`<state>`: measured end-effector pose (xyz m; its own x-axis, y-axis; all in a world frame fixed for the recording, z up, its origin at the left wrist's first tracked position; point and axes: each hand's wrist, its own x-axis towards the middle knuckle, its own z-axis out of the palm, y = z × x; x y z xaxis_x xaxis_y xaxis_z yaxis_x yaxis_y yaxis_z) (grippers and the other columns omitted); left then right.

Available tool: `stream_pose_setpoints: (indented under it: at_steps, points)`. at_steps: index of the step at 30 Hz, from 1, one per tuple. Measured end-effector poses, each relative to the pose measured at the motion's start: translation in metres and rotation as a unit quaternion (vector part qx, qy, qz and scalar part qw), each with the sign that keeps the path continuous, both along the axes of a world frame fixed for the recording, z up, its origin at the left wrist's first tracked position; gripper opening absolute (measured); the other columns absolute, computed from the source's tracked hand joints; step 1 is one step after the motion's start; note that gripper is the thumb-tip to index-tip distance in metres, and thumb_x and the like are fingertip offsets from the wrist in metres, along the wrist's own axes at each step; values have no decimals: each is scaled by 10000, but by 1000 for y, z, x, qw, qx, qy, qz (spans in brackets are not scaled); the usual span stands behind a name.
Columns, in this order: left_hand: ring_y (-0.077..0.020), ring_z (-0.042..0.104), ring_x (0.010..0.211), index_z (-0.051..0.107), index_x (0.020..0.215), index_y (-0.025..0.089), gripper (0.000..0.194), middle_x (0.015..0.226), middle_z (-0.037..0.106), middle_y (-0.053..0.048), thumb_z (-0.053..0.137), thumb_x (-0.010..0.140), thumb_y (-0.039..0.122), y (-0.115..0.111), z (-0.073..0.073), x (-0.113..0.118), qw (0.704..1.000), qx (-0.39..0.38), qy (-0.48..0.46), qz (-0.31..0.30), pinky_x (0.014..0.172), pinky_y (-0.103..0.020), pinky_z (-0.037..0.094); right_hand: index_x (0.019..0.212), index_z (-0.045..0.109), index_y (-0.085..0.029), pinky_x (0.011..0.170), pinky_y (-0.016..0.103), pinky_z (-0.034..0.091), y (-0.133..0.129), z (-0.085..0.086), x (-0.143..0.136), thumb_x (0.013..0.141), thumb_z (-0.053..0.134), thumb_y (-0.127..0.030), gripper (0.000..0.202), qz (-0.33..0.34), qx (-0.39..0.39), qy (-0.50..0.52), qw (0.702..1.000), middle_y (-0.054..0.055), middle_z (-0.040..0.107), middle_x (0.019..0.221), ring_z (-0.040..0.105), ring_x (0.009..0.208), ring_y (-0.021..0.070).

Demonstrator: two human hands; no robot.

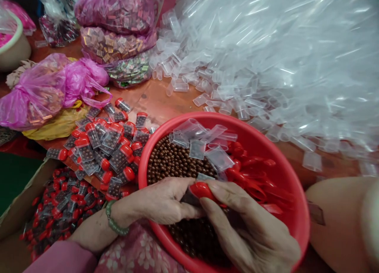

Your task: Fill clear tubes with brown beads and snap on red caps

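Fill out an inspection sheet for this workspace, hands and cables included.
Surface: orange-brown tabletop, partly covered.
Job's things: red basin holding brown balls, clear sleeves and red plastic pieces; sleeve heap beyond; red-capped packets on the tabletop and in a cardboard box.
Clutter: pink bags, yellow bag.
Hands: left hand holds a packet; right hand pinches its red cap.
Cables: nothing seen.
Surroundings: pale tub at far left.

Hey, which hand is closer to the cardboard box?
Left. The left hand is over the left part of the red basin, nearer the cardboard box; the right hand is farther right.
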<state>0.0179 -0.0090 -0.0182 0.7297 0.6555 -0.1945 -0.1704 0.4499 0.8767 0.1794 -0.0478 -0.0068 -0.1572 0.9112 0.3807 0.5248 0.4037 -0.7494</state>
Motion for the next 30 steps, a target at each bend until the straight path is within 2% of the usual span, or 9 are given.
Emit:
stream_pose_setpoints:
  at_steps: [3, 6, 8, 12, 14, 19, 25, 28, 30]
  points:
    - [-129, 517, 700, 658, 930, 164, 156, 758, 572, 16, 608, 785, 133, 0, -2, 0, 998, -59, -17, -19, 743, -264, 456, 1304, 507, -251, 706, 412, 589, 4, 3, 6, 784, 754, -316, 579, 56, 62, -119, 989, 99, 701, 976, 693, 846, 275]
    - [-99, 449, 618, 639, 890, 145, 117, 684, 511, 36, 637, 773, 137, -1, -6, 0, 993, -112, -8, -29, 623, -222, 411, 1327, 455, -184, 664, 448, 578, 8, 5, 6, 777, 699, -541, 700, 60, 106, -223, 967, 151, 677, 962, 677, 821, 315]
    - [-110, 471, 661, 647, 857, 137, 155, 691, 520, 28, 715, 748, 224, -1, -8, 2, 989, -143, -29, -21, 649, -226, 424, 1316, 440, -144, 661, 454, 567, 9, 3, 3, 820, 638, -525, 656, 50, 129, -272, 952, 171, 666, 951, 667, 817, 322]
    - [-126, 496, 752, 670, 797, 122, 421, 728, 557, 20, 872, 575, 417, -1, -7, 7, 982, -178, -58, -3, 729, -233, 438, 1322, 405, -33, 638, 405, 552, 11, -7, -3, 860, 562, -326, 570, 39, 202, -308, 929, 183, 652, 906, 652, 780, 289]
    - [-109, 482, 730, 667, 760, 115, 462, 719, 557, 28, 894, 526, 442, 0, -6, 9, 980, -188, -59, -9, 715, -217, 426, 1327, 405, 12, 616, 376, 548, 10, -12, -3, 869, 558, -345, 600, 38, 235, -308, 921, 180, 646, 880, 648, 771, 276]
    - [-98, 481, 715, 665, 720, 118, 493, 713, 561, 39, 906, 478, 474, 1, -7, 9, 978, -202, -50, 0, 718, -216, 426, 1337, 429, 28, 650, 352, 551, 10, -17, -1, 866, 598, -404, 660, 27, 253, -316, 914, 171, 660, 867, 663, 771, 261]
    - [-104, 491, 695, 640, 730, 120, 505, 711, 564, 24, 862, 547, 535, -3, -10, 7, 986, -161, -40, -17, 699, -219, 429, 1358, 395, 30, 624, 360, 551, 5, -15, -9, 863, 582, -383, 671, 14, 250, -313, 916, 167, 669, 824, 659, 721, 264]
    - [-136, 533, 753, 631, 807, 128, 366, 772, 593, 1, 769, 716, 455, -9, 3, 3, 996, -87, -14, -18, 790, -259, 462, 1383, 367, -26, 661, 380, 567, -6, -9, -6, 884, 547, -340, 617, 30, 201, -286, 937, 173, 691, 896, 683, 782, 276]
    - [-142, 550, 784, 620, 876, 144, 206, 823, 606, -5, 656, 832, 342, -17, 20, -7, 997, 9, 71, -1, 843, -274, 466, 1399, 351, -90, 722, 379, 579, -11, -3, 6, 919, 520, -367, 580, 73, 125, -261, 954, 167, 701, 1000, 696, 881, 271]
